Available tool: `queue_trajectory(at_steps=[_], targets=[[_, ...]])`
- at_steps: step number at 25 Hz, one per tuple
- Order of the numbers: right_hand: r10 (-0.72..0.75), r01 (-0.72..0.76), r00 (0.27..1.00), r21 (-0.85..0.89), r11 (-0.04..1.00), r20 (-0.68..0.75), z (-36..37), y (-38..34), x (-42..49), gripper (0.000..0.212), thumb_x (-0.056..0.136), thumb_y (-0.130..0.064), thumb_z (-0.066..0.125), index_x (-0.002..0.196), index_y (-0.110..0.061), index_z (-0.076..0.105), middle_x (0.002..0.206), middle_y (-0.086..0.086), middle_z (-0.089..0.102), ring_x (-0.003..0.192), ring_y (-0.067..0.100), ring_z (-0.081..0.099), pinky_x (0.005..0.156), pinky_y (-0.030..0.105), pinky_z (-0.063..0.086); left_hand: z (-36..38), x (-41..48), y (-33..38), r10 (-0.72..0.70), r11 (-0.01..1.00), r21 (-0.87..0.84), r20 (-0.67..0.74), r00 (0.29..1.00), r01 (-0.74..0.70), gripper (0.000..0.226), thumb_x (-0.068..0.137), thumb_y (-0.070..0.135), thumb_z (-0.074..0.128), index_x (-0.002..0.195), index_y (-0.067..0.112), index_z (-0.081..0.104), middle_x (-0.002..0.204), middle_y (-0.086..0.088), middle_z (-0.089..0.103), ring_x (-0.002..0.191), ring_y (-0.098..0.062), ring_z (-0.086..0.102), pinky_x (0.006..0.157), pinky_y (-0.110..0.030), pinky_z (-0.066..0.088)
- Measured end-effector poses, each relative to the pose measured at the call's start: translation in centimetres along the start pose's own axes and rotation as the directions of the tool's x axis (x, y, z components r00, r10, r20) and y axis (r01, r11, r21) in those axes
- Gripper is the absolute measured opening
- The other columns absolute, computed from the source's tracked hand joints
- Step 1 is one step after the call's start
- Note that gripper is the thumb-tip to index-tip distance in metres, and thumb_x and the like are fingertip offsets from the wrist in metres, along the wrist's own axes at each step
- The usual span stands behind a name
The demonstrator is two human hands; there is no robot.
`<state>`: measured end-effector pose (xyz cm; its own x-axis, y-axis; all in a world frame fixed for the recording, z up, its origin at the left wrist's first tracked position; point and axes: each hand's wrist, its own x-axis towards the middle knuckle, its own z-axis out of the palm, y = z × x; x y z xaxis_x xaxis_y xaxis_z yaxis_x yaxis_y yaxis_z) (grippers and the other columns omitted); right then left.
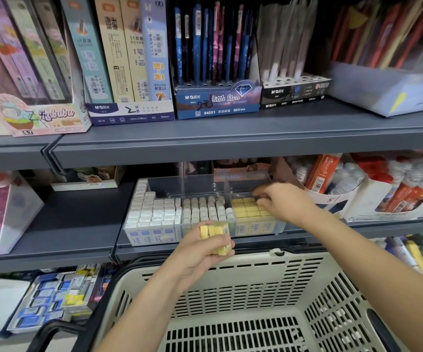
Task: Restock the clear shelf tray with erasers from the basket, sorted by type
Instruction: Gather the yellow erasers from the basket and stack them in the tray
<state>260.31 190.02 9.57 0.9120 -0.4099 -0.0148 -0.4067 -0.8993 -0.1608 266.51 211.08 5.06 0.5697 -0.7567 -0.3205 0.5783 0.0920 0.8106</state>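
A clear shelf tray (205, 182) stands on the middle shelf with three compartments. White boxed erasers (154, 212) fill the left one, round white erasers (202, 210) the middle one, yellow erasers (249, 212) the right one. My left hand (205, 246) grips a small stack of yellow erasers (214, 231) in front of the tray, above the basket. My right hand (281, 203) reaches into the right compartment, fingertips curled down at the back row of yellow erasers; whether it pinches one is hidden. The beige basket (243, 295) sits below, its visible bottom bare.
The upper shelf edge (205, 148) overhangs the tray. Glue bottles in a white display box (383, 196) stand right of the tray. A clear pink-filled box (2, 212) sits left. Boxed erasers (52, 301) lie on the lower shelf, left of the basket.
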Motion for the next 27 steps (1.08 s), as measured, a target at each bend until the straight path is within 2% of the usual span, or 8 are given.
queue_trajectory(at_steps=[2,4,5,10,13,15,21,27], targets=[[-0.107,0.118,0.993,0.302,0.946,-0.054,-0.2,-1.3,-1.5,0.019,0.09,-0.03,0.057,0.107,-0.029,0.066,0.103,-0.011,0.067,0.083,-0.002,0.064,0.077,0.027,0.05,0.3,0.0,0.0,0.007,1.0,0.006,0.037,0.999,-0.008,0.047,0.063,0.005,0.075,0.107,0.005,0.056,0.083,-0.01,0.073,0.084,-0.024,0.071,0.066,-0.029,0.057],[-0.209,0.158,0.978,0.549,0.821,0.03,-0.5,-2.8,-3.1,0.016,0.088,-0.027,0.061,0.103,-0.028,0.067,0.091,-0.017,0.065,0.052,-0.003,0.06,0.064,0.021,0.05,0.6,0.1,0.1,0.017,0.999,0.029,0.046,0.999,-0.018,0.048,0.062,0.012,0.075,0.106,0.004,0.057,0.083,-0.008,0.074,0.083,-0.022,0.071,0.064,-0.027,0.057],[-0.239,0.156,0.969,0.581,0.799,0.068,-0.5,-3.2,-3.6,0.017,0.088,-0.026,0.062,0.104,-0.027,0.067,0.089,-0.018,0.065,0.048,0.0,0.059,0.063,0.019,0.051,0.7,0.1,0.0,0.021,0.999,0.031,0.04,0.999,-0.023,0.046,0.063,0.013,0.074,0.106,0.003,0.058,0.084,-0.008,0.074,0.082,-0.02,0.071,0.063,-0.026,0.057],[-0.156,0.126,0.988,0.655,0.745,-0.012,-1.5,-2.7,-4.3,0.014,0.082,-0.012,0.069,0.087,-0.025,0.066,0.08,-0.006,0.067,0.066,0.01,0.066,0.07,0.024,0.055,1.3,0.2,-0.3,0.057,0.997,0.045,-0.022,0.998,-0.056,0.034,0.073,0.015,0.07,0.103,0.002,0.06,0.087,-0.009,0.073,0.084,-0.019,0.071,0.063,-0.024,0.056],[0.089,0.005,0.981,0.482,0.876,-0.173,-3.0,0.1,-2.5,0.014,0.082,-0.017,0.068,0.088,-0.029,0.064,0.089,-0.004,0.067,0.07,0.004,0.06,0.062,0.017,0.047,1.0,0.2,-0.1,0.058,0.997,0.064,-0.106,0.993,-0.051,0.017,0.084,0.005,0.064,0.101,0.005,0.062,0.095,-0.013,0.067,0.081,-0.019,0.071,0.063,-0.024,0.056],[0.142,-0.073,0.961,0.278,0.958,-0.238,-3.1,1.5,-1.3,0.019,0.084,-0.013,0.063,0.1,-0.023,0.066,0.1,0.001,0.065,0.076,0.008,0.055,0.066,0.017,0.042,0.6,0.0,-0.1,0.068,0.991,0.119,-0.091,0.994,-0.057,0.018,0.086,0.004,0.062,0.103,0.007,0.062,0.1,-0.014,0.065,0.083,-0.017,0.071,0.065,-0.024,0.056],[0.176,-0.173,0.984,0.061,0.983,-0.041,-1.2,1.8,1.6,0.029,0.087,-0.014,0.056,0.113,-0.025,0.059,0.122,0.005,0.057,0.103,0.026,0.056,0.091,0.035,0.048,-0.1,-0.6,-0.5,0.105,0.973,0.214,-0.06,0.993,-0.09,0.02,0.086,0.01,0.062,0.106,0.015,0.06,0.096,-0.007,0.073,0.091,-0.016,0.069,0.068,-0.024,0.055],[0.141,-0.139,0.989,0.047,0.989,-0.038,1.1,1.1,2.9,0.016,0.09,-0.017,0.057,0.105,-0.021,0.059,0.115,0.007,0.06,0.095,0.026,0.057,0.084,0.03,0.048,-0.2,-0.6,-0.6,0.109,0.975,0.199,-0.033,0.993,-0.1,0.018,0.088,0.01,0.06,0.106,0.013,0.059,0.093,-0.003,0.074,0.094,-0.014,0.069,0.067,-0.023,0.055]])
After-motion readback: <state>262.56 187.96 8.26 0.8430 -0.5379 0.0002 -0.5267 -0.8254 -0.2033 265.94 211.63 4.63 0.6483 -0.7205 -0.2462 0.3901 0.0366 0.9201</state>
